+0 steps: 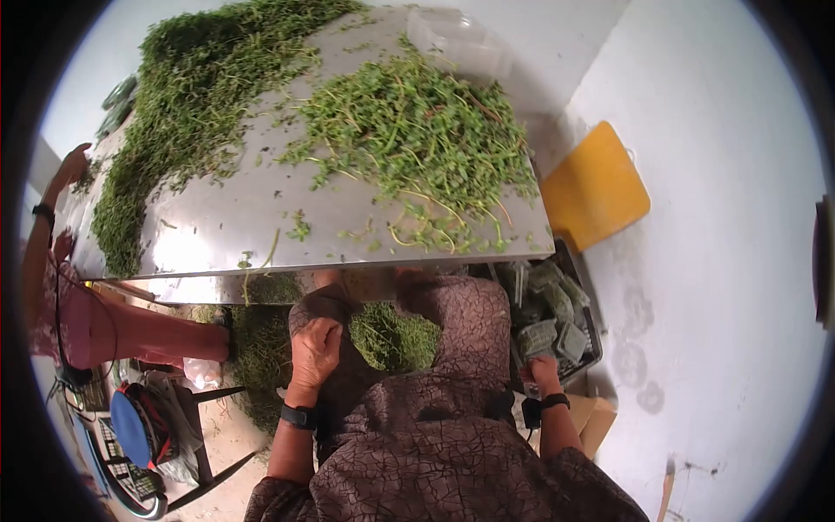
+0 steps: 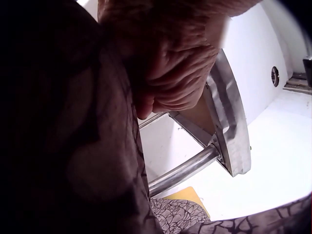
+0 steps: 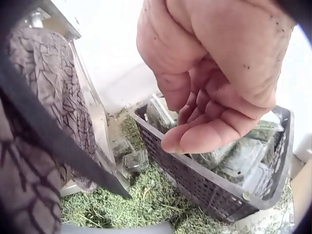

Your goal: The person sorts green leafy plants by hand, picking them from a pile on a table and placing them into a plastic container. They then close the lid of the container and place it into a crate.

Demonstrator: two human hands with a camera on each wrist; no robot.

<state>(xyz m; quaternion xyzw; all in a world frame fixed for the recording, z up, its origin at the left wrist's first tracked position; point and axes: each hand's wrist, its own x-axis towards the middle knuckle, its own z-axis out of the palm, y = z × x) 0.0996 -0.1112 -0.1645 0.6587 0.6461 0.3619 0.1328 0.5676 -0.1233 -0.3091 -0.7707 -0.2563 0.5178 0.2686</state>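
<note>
My left hand (image 1: 315, 348) sat curled, gripping my dress; my right hand (image 3: 214, 92) hung loosely curled, empty, above the crate (image 3: 204, 187). I reckoned herbs (image 1: 396, 337) beside the left hand could spill off my lap.

We see a glossy, smooth sheet-metal table (image 1: 261, 217) w/ leafy green herbs (image 1: 409, 122), a dark plastic lattice crate (image 3: 195, 180) of clear glossy plastic boxes (image 3: 248, 156), and matt crackle-print cloth (image 1: 435, 452).

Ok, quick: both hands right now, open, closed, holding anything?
Left hand: fingers curled against the lap, nothing visibly held.
Right hand: loosely curled above the crate, holding nothing.
</note>
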